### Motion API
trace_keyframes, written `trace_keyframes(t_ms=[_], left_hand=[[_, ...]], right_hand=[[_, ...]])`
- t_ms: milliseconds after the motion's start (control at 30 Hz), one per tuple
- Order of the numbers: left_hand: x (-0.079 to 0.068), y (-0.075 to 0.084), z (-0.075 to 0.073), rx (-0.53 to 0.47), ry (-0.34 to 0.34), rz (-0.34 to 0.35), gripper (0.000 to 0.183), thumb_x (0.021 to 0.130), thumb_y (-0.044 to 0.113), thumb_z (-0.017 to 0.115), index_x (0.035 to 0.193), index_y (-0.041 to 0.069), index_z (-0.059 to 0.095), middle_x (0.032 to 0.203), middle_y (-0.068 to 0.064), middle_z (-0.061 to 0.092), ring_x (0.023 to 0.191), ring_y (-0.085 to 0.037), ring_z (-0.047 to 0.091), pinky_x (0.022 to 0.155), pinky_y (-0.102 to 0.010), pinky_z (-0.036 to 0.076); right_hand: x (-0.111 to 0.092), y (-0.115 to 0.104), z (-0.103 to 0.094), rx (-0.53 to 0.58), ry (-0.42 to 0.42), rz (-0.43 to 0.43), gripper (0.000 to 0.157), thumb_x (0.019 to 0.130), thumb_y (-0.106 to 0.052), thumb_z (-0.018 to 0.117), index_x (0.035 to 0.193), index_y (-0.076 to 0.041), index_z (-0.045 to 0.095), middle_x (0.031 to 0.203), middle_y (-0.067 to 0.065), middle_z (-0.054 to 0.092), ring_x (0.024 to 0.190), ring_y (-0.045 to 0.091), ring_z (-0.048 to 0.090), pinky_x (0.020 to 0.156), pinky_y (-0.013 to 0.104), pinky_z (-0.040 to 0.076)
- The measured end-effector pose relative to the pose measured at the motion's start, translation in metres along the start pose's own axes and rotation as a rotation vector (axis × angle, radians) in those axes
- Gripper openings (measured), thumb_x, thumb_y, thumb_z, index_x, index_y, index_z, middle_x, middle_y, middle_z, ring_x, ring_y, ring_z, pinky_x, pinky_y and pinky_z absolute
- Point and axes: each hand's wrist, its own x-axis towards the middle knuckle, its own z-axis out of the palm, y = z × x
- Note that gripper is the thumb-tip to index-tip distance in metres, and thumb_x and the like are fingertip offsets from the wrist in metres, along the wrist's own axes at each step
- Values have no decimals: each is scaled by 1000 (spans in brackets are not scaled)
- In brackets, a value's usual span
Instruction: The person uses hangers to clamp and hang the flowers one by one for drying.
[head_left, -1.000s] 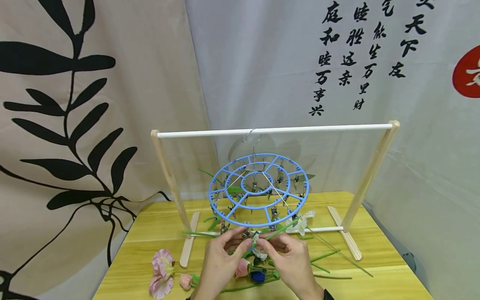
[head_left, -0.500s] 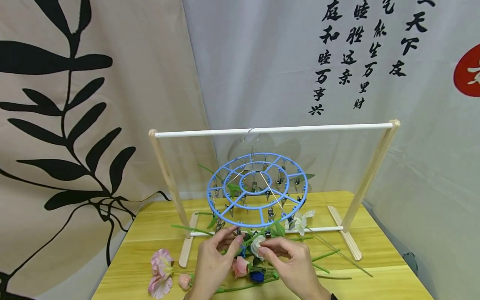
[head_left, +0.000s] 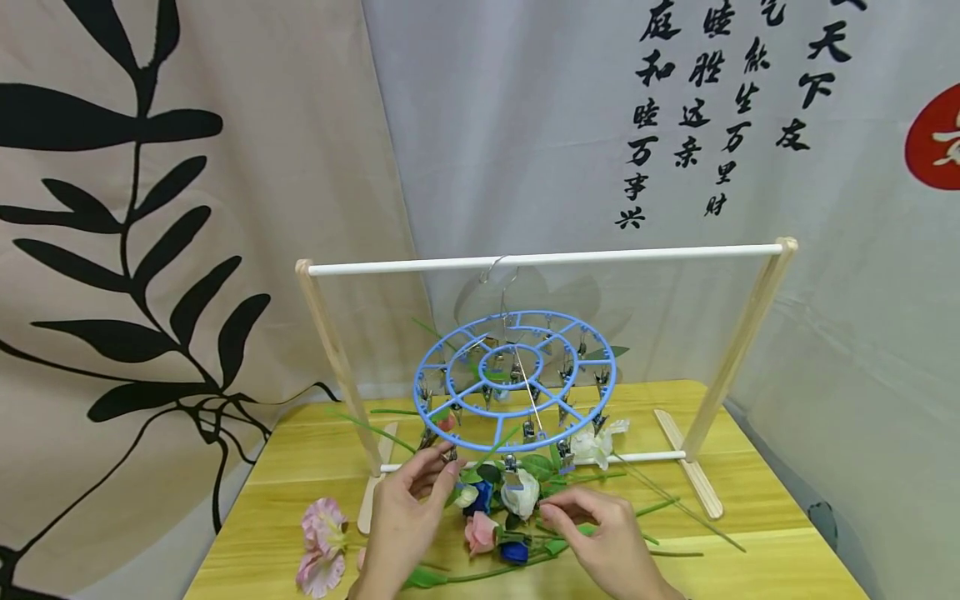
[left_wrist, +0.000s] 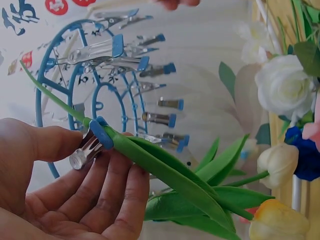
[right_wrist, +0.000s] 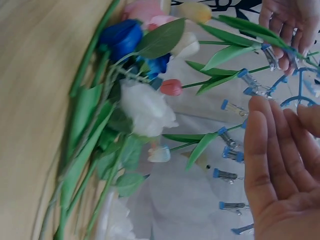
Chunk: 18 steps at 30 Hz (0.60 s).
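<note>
1. Beige cloth point(head_left: 300, 150) hung behind the worktop point(head_left: 750, 575), printed with a tall black leafy plant point(head_left: 202, 302).
2. Beside it, greyer cloth point(head_left: 517, 125) carried columns of black Chinese characters point(head_left: 687, 152).
3. Far to the right I saw a red disc point(head_left: 921, 137) with pale lettering.
4. A pale wooden stand point(head_left: 735, 358) rose from the yellowish worktop, white bars point(head_left: 585, 258) joining its posts high and low.

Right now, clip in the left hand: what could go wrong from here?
1. The yellow tulip could slip from the clip once the left hand lets go; how firmly it bites can't be told.
2. The blue ring hanger hangs from the white bar, so a tug might swing it.
3. The bloom sits close to the white tulip; they may knock together.
</note>
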Motion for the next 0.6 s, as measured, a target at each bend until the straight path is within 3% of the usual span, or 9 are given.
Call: trace_keyframes(t_ms=[133, 400, 600], left_hand=[[2, -1, -4, 22, 34, 1, 30, 112, 21, 83, 141, 16, 83, 117, -4, 90, 104, -12, 86, 93, -19, 67], [9, -4, -12, 65, 80, 1, 30, 114, 17, 79, 143, 13, 82, 124, -9, 88, 115, -18, 86, 100, -18, 66], [17, -11, -16, 39, 68, 22, 29, 115, 15, 77, 142, 7, 80, 128, -10, 88, 118, -24, 86, 101, -20, 66]], right_hand=[[-5, 6, -5, -32, -16, 65, 20, 107, -4, 84, 111, -24, 86, 100, -7, 89, 84, 9, 85, 74, 19, 68], [-14, 14, -10, -97, -53, 180, 14, 110, -15, 83, 111, -28, 87, 99, -9, 89, 84, 0, 82, 69, 26, 69], [-17, 16, -12, -98, -74, 222, 10, 111, -16, 82, 111, -24, 88, 99, -6, 90, 83, -5, 79, 69, 28, 69]])
